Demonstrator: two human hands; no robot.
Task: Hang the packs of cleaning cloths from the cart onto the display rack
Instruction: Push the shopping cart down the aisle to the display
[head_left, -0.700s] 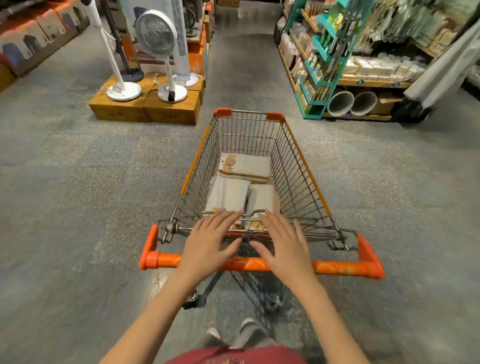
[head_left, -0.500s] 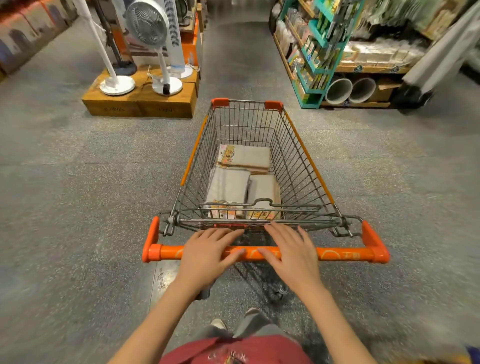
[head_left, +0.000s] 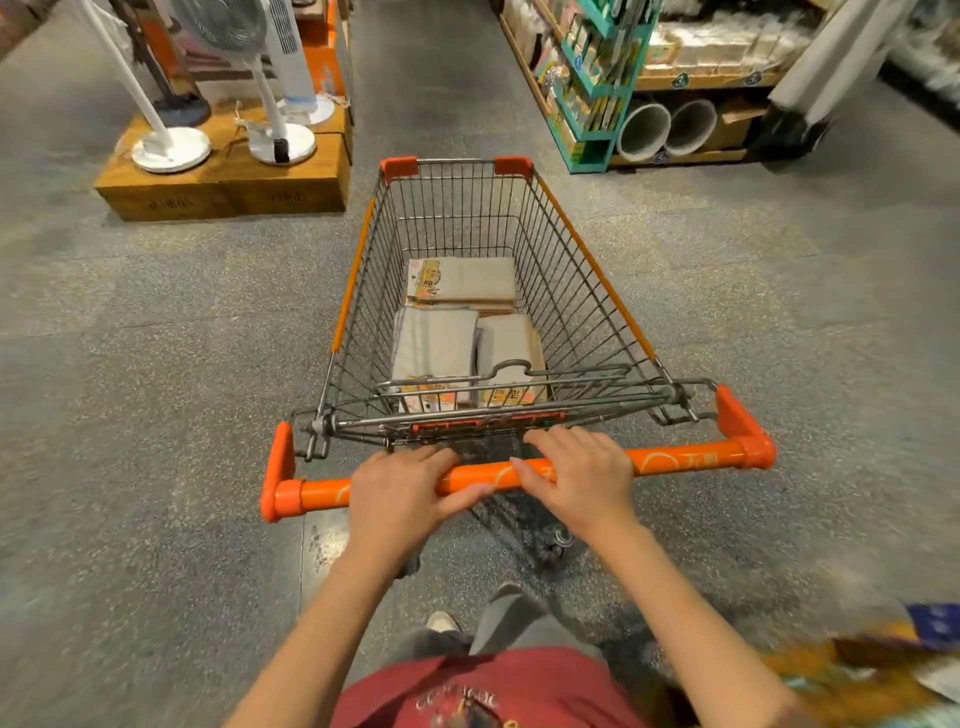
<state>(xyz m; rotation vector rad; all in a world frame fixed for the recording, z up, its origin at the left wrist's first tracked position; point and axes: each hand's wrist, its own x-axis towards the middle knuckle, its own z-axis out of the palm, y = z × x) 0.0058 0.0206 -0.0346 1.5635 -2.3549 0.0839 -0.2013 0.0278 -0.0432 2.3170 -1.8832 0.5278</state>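
A wire shopping cart (head_left: 587, 270) with an orange handle bar (head_left: 680, 460) stands straight ahead of me on the shop floor. Flat grey packs of cleaning cloths (head_left: 434, 343) lie in stacks on its bottom, one stack (head_left: 467, 280) further forward and two side by side nearer me. My left hand (head_left: 400, 493) and my right hand (head_left: 582, 475) both rest on the handle bar near its middle, fingers curled over it. A teal display rack (head_left: 587, 104) with hanging goods stands at the far right.
White pedestal fans (head_left: 280, 130) stand on wooden boxes (head_left: 228, 187) at the far left. Wooden shelves with rolled goods (head_left: 670, 130) adjoin the teal rack. An aisle runs ahead between them. Blurred goods show at the bottom right.
My hands came down from above the child seat flap onto the orange handle bar. The cart and I have rolled forward toward the fans and the rack.
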